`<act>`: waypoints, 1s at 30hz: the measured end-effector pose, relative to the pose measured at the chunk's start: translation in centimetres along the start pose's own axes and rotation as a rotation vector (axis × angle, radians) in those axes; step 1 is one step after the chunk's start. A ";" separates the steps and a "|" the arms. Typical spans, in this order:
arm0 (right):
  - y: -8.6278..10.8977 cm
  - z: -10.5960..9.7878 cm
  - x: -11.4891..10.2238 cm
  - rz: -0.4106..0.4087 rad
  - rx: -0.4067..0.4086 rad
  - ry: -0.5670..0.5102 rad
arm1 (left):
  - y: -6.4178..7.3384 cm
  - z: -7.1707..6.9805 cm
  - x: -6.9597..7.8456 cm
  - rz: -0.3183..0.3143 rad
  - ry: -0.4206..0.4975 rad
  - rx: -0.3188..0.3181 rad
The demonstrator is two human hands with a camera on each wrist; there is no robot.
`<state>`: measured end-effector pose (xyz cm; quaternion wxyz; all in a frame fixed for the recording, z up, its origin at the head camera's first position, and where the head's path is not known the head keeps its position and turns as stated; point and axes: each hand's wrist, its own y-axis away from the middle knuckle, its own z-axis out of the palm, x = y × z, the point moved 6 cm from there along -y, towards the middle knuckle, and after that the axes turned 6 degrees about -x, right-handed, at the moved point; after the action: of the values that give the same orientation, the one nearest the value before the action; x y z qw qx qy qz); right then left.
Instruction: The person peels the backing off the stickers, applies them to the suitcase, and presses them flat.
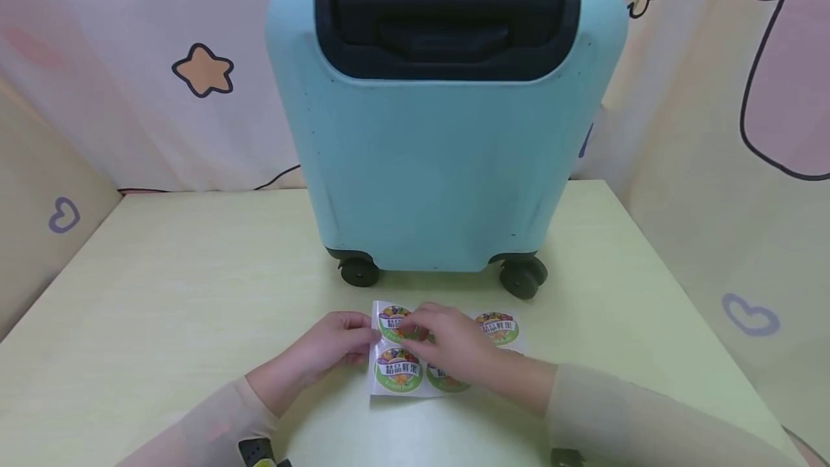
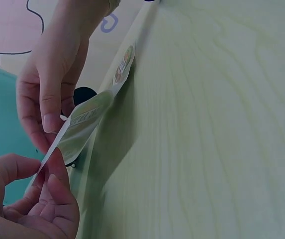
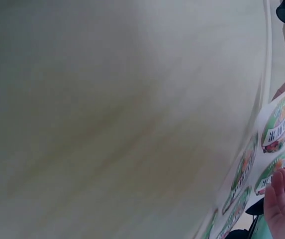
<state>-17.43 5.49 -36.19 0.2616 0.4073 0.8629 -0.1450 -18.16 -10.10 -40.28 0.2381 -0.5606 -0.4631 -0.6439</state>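
Observation:
In the head view, a white sheet of round fruit stickers point(image 1: 374, 380) is on the table before the suitcase. My left hand point(image 1: 338, 343) pinches its left edge between thumb and fingers. The right hand point(image 1: 457, 343) reaches over the sheet, its fingertips at the upper left sticker point(image 1: 391, 317) and a small gap between thumb and forefinger. In the left wrist view the sheet point(image 2: 85, 122) is tilted, raised off the table along its held side, with the right hand point(image 2: 52, 84) touching it from above. The right wrist view shows printed stickers point(image 3: 277, 124); part of the right hand is cut off.
A light blue suitcase point(image 1: 447, 171) with black wheels point(image 1: 359, 272) stands upright on the pale wooden table point(image 1: 194, 258), just behind the sheet. Printed cloth walls point(image 1: 130, 92) enclose the back and sides.

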 end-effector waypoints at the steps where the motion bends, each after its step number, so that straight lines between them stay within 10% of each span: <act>1: 0.0 0.1 0.0 -0.001 0.004 -0.003 | 0.0 0.0 0.0 0.002 0.000 -0.003; 30: -1.1 0.3 0.0 0.073 0.063 -0.095 | 0.0 0.6 0.3 0.055 0.017 -0.049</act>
<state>-18.18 4.61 -36.42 0.2945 0.4394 0.8289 -0.1816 -17.98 -9.48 -40.02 0.2457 -0.5731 -0.4295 -0.6532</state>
